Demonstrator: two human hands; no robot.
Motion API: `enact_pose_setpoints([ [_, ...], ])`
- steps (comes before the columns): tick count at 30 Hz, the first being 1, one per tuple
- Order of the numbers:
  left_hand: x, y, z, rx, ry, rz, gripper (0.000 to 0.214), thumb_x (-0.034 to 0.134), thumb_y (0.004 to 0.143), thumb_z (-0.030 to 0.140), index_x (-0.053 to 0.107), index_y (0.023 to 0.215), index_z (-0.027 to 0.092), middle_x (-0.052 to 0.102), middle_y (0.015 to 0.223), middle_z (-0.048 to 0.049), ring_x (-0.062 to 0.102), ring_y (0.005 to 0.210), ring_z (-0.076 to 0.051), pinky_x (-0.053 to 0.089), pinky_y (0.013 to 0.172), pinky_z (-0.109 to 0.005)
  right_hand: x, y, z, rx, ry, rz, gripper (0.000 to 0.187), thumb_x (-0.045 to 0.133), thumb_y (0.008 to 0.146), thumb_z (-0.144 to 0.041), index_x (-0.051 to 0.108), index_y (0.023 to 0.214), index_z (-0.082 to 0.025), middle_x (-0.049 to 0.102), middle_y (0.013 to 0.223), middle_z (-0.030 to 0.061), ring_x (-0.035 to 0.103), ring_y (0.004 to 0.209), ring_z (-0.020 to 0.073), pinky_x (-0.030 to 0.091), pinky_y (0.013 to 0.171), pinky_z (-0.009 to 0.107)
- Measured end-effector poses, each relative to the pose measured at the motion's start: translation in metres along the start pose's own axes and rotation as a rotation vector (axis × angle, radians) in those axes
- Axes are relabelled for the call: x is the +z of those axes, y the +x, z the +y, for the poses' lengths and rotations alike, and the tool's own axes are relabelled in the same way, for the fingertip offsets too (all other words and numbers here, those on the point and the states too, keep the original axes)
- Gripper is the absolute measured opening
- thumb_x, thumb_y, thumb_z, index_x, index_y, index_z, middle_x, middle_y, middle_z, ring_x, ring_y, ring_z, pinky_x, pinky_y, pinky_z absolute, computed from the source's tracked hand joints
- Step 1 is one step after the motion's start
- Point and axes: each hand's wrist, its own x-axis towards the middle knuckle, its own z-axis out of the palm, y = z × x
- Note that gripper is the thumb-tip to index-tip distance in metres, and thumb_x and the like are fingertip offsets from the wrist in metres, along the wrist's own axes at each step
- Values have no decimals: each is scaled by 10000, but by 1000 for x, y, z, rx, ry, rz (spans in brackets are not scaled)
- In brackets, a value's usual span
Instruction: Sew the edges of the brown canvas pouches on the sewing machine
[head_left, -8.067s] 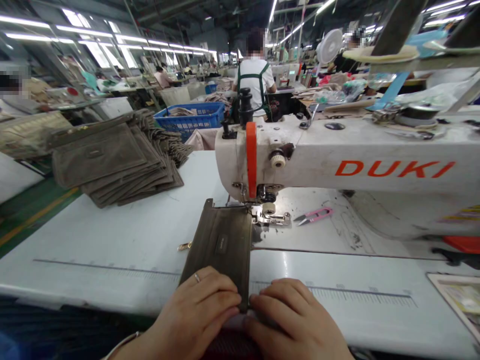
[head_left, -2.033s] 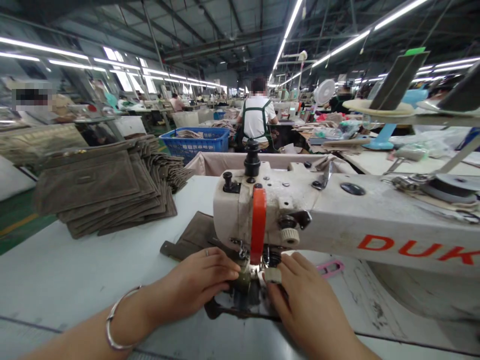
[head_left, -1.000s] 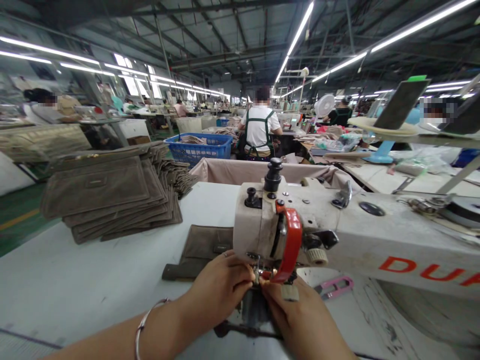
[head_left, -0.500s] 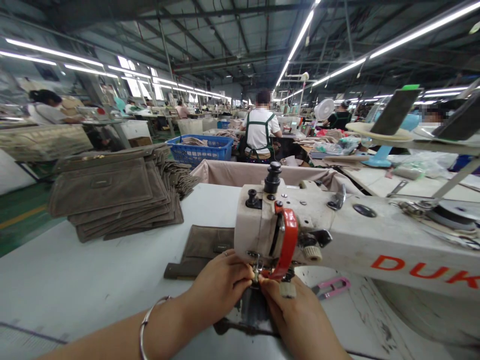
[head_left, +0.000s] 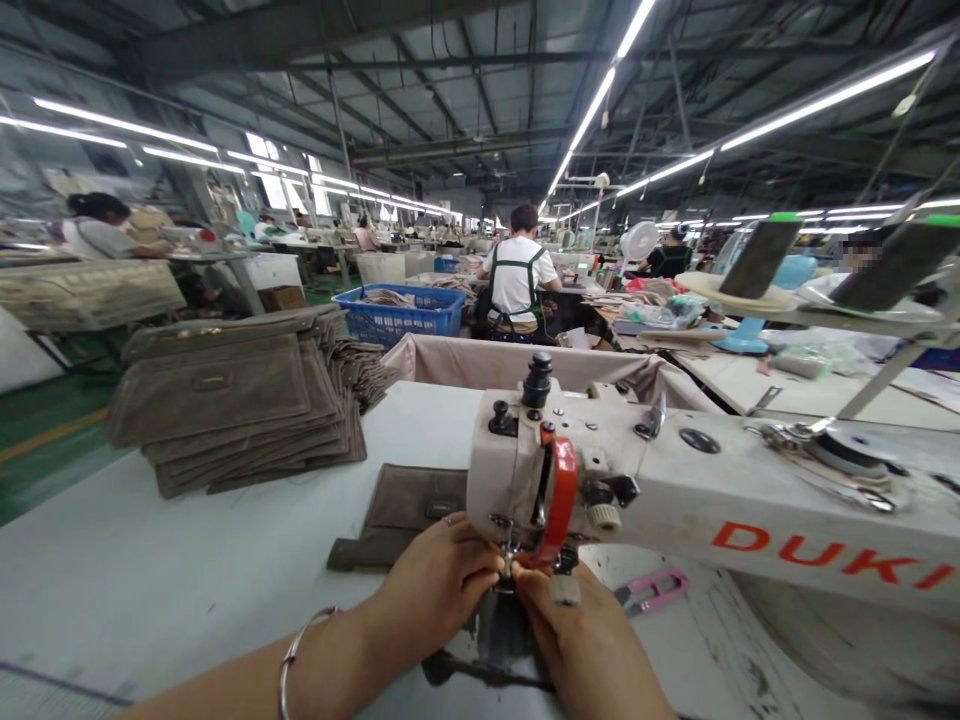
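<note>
A dark brown fabric piece [head_left: 409,500] with a small label lies flat on the white sewing table, running under the head of the sewing machine [head_left: 487,460]. My left hand [head_left: 435,575] is closed over its near edge, thumb and fingers pinched just left of the presser foot [head_left: 508,562]. Right of the foot, my right hand [head_left: 581,640] pinches too, its fingertips almost meeting the left ones. The edge between my fingers is mostly hidden. Pink-handled thread snips [head_left: 660,592] lie on the table beyond my right hand.
Several similar brown pieces form a stack [head_left: 225,400] at the left. Behind the machine stands a cloth-lined bin [head_left: 450,360], with a blue basket [head_left: 405,315] farther back. A co-worker [head_left: 520,270] sits ahead, back turned. Thread cones [head_left: 761,258] stand at the right.
The view has tilted and shifted slightly, so the machine appears lower and farther left. Both hands stay pinched at the presser foot, with little visible movement of the fabric.
</note>
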Motion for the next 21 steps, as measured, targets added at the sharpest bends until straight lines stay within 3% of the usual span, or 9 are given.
enact_pose_setpoints([
  [6,2,-3,-2,-56,-22,-30,188,702,817,46,722,881,221,730,954,4,651,952,-197,494,879,-319,1,-4,4,10,33,-86,249,522,911,-65,641,1051,-234,671,987,64,625,901,227,529,765,312],
  [15,1,1,-4,13,2,-64,149,664,858,81,716,912,209,728,1000,-10,641,984,-190,480,919,-324,0,2,3,45,61,-49,267,467,932,-72,658,1040,-225,675,997,84,643,911,225,553,795,335],
  [18,-10,3,-5,10,38,-78,127,708,862,202,707,989,204,710,1066,-39,614,1044,-233,465,955,-371,-9,3,5,16,64,-48,260,459,938,-83,659,1035,-217,689,1021,87,660,936,225,567,813,344],
  [21,-27,-16,4,-17,156,-138,641,816,694,556,651,1181,173,656,1153,-116,576,1083,-321,446,982,-466,-17,-7,19,-130,51,37,254,472,959,-147,655,1119,-222,700,1109,89,679,990,217,580,839,323],
])
